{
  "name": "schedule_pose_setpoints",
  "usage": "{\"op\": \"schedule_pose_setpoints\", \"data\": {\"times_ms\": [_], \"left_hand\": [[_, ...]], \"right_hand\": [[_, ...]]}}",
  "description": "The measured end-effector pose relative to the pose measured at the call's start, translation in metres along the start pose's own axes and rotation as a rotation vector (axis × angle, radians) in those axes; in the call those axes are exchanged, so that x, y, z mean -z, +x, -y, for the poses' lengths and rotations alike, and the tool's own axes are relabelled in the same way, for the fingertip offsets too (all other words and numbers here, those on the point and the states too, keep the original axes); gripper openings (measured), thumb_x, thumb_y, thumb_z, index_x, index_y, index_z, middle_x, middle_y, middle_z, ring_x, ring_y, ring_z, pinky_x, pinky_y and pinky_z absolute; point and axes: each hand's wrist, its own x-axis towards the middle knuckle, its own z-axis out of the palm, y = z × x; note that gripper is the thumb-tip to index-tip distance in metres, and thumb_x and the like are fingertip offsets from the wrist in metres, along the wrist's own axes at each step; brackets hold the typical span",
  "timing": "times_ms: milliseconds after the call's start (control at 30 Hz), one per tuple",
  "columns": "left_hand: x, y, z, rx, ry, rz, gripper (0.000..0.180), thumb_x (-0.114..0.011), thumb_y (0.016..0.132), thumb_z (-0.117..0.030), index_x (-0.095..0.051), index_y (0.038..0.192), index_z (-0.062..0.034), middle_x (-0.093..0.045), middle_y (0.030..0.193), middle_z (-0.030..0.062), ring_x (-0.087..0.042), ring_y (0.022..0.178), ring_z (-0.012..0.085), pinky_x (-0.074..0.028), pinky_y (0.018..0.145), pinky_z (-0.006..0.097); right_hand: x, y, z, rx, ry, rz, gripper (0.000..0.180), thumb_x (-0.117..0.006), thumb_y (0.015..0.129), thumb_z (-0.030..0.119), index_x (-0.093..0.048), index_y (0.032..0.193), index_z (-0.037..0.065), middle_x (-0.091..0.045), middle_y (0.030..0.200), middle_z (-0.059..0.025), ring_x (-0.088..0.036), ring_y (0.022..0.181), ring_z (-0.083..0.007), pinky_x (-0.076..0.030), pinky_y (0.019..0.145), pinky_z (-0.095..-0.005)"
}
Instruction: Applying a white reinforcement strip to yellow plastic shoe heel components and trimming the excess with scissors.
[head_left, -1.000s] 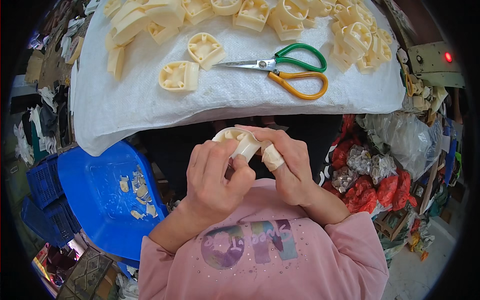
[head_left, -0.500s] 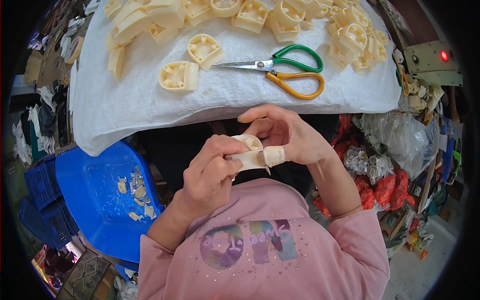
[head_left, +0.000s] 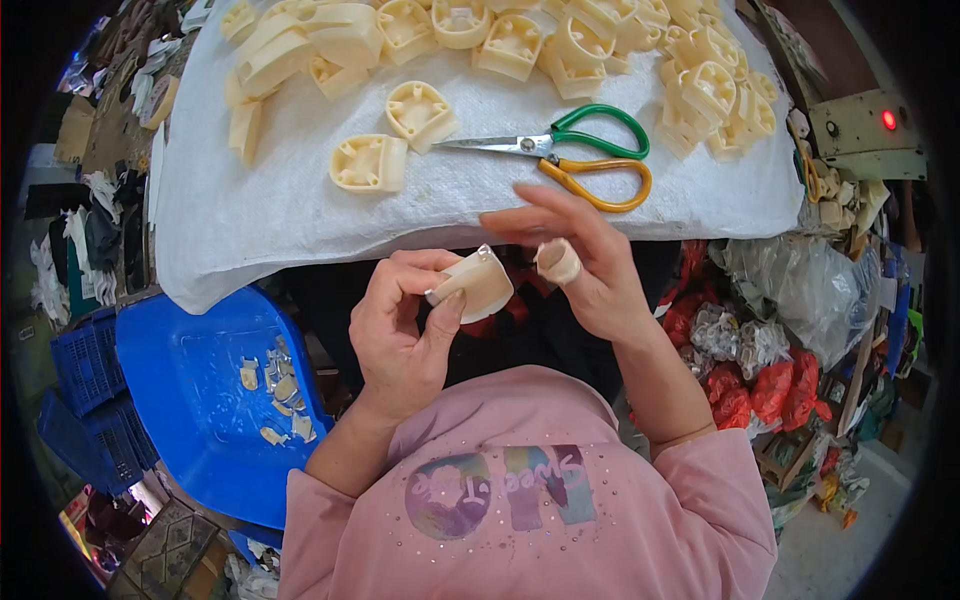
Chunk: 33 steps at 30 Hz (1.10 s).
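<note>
My left hand [head_left: 396,335] pinches a cream-coloured plastic part [head_left: 478,284] between thumb and fingers, its smooth outer face turned up. My right hand [head_left: 590,265] is just to the right of the part and apart from it. Its fingers are stretched out and slightly blurred, with nothing between them. Pale tape [head_left: 558,261] wraps the right thumb. Beyond my hands, scissors [head_left: 527,145] with one green and one orange handle lie on a white woven cloth [head_left: 290,215]. Two similar cream parts [head_left: 368,164] rest beside the blades, their hollow sides up.
Many more cream parts [head_left: 505,47] are heaped along the far side of the cloth. At my left a blue plastic basin [head_left: 190,400] holds several small scraps [head_left: 285,388]. Red and clear plastic bags [head_left: 770,385] crowd the right. A red light [head_left: 888,120] glows at far right.
My right hand has come away from the plastic part and its fingers have straightened. My left hand has turned the part so its smooth face shows. The view has shifted slightly.
</note>
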Motion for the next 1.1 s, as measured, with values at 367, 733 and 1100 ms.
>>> {"op": "schedule_pose_setpoints", "data": {"times_ms": [367, 733, 1100], "left_hand": [[-0.012, 0.002, -0.008, 0.26, -0.184, 0.023, 0.013, -0.058, 0.088, -0.004, -0.046, 0.091, 0.0007, -0.058, 0.105, 0.0145, -0.058, 0.088, 0.0116, -0.05, 0.076, 0.026], [-0.011, 0.001, -0.004, 0.264, -0.197, 0.128, 0.015, -0.06, 0.087, -0.006, -0.049, 0.096, 0.0019, -0.059, 0.103, 0.0127, -0.056, 0.086, 0.009, -0.049, 0.077, 0.025], [-0.003, 0.012, -0.003, 0.009, 0.148, 0.097, 0.012, -0.066, 0.083, -0.009, -0.058, 0.083, -0.0016, -0.046, 0.129, 0.0254, -0.044, 0.124, 0.0338, -0.041, 0.096, 0.039]], "right_hand": [[-0.013, -0.007, 0.0, 0.226, -0.605, 0.011, 0.015, -0.057, 0.077, 0.005, -0.055, 0.092, 0.008, -0.048, 0.092, -0.0096, -0.043, 0.092, -0.0271, -0.029, 0.086, -0.0363], [-0.008, -0.002, 0.012, 0.449, -0.897, 0.081, 0.009, -0.058, 0.076, 0.013, -0.053, 0.08, 0.008, -0.044, 0.081, -0.0081, -0.042, 0.081, -0.0246, -0.026, 0.077, -0.0418], [0.009, -0.009, 0.009, -0.081, -0.03, -0.068, 0.033, -0.059, 0.09, 0.019, -0.053, 0.117, 0.001, -0.057, 0.092, -0.0032, -0.053, 0.085, -0.0102, -0.044, 0.076, -0.0258]]}}
